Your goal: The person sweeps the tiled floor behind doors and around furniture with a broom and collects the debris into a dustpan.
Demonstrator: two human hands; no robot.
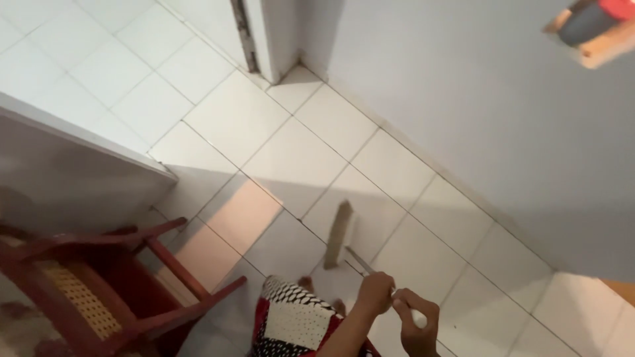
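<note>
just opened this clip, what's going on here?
A person grips a broom handle with both hands, the left hand higher up the shaft toward the head and the right hand behind it. The broom head rests on the white tiled floor, blurred, close to a grey wall. A red wooden chair with a woven seat stands to the left.

Pale broom (340, 233) (blurred) tilted, head resting on white floor tiles.
</note>
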